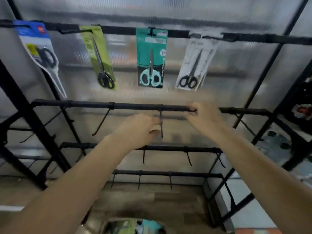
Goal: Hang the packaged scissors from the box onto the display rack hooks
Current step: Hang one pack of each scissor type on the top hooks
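A black display rack [135,106] stands before me. Along its top bar hang several scissors packs: a blue one [39,53], a green one [99,56], a teal one [151,58] and a white one [194,63]. My left hand [140,129] grips a black hook [161,124] on the second bar. My right hand [200,115] pinches that same bar, to the right of the hook. Neither hand holds a pack. The box [135,226] with more packs shows at the bottom edge.
Lower bars [168,149] carry several bare hooks. A translucent ribbed panel [168,12] backs the rack. Dark goods [302,112] sit on shelving at the right. Wood-look floor [152,200] lies below.
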`<move>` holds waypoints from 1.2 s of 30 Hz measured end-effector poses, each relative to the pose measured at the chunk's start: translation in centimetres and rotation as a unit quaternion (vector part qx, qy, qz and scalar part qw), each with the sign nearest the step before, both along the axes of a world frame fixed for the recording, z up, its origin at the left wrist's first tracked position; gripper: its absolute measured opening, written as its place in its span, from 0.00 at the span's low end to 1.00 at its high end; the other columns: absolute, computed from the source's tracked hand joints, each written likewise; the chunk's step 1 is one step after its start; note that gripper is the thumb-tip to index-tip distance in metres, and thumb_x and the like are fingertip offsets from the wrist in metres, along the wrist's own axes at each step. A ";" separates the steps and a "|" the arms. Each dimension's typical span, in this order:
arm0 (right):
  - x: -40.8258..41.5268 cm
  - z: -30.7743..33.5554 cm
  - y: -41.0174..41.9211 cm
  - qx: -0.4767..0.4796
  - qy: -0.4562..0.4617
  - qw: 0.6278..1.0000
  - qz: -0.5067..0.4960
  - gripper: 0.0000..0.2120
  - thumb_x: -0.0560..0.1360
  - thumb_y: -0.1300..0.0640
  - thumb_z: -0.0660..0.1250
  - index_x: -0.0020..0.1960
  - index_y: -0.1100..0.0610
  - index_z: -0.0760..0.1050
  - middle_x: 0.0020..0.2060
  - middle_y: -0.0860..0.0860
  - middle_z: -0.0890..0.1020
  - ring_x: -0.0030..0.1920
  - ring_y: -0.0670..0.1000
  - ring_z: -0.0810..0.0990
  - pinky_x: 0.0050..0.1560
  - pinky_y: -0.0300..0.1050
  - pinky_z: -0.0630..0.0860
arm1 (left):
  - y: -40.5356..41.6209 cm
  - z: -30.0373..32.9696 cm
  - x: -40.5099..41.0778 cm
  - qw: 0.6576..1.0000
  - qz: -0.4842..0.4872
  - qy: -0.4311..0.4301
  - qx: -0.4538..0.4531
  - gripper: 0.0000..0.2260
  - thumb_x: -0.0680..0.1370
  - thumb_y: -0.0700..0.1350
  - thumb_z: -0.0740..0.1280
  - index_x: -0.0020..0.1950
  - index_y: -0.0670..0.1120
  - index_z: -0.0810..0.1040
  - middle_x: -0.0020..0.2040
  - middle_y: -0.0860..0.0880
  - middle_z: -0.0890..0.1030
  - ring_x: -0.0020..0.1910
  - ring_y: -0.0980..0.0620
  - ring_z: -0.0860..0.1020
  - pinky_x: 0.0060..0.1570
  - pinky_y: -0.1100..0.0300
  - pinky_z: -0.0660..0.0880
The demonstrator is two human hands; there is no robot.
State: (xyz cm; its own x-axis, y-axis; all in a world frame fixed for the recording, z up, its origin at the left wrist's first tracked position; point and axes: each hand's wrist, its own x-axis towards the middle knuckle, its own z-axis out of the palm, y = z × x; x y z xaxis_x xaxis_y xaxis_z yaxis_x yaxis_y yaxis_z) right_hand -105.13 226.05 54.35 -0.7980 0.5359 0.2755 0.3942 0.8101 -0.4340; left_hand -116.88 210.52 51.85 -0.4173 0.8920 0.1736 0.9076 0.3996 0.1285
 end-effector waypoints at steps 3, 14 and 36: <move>0.5 -5.1 -2.3 -0.080 -0.052 0.995 0.040 0.14 0.78 0.55 0.63 0.61 0.55 0.76 0.55 0.52 0.80 0.55 0.51 0.77 0.55 0.44 0.73 | -2.2 -5.7 -0.4 0.996 0.013 -0.058 -0.061 0.17 0.81 0.51 0.59 0.69 0.50 0.71 0.65 0.47 0.75 0.61 0.47 0.73 0.58 0.54 0.73; 3.3 -29.9 -10.3 -0.304 -0.334 0.892 -0.008 0.14 0.76 0.57 0.65 0.61 0.57 0.76 0.56 0.53 0.79 0.58 0.55 0.76 0.53 0.43 0.70 | -13.1 -29.1 -1.7 0.942 0.039 -0.227 -0.244 0.13 0.80 0.47 0.59 0.64 0.49 0.76 0.61 0.47 0.78 0.60 0.47 0.75 0.54 0.58 0.69; 0.0 -79.8 -21.1 -0.133 -0.346 0.925 0.084 0.21 0.77 0.57 0.60 0.70 0.57 0.66 0.67 0.55 0.66 0.67 0.55 0.63 0.65 0.43 0.59 | -22.4 -76.9 0.7 0.704 0.519 -0.483 -0.045 0.40 0.69 0.44 0.76 0.75 0.40 0.58 0.69 0.41 0.70 0.66 0.40 0.71 0.61 0.49 0.72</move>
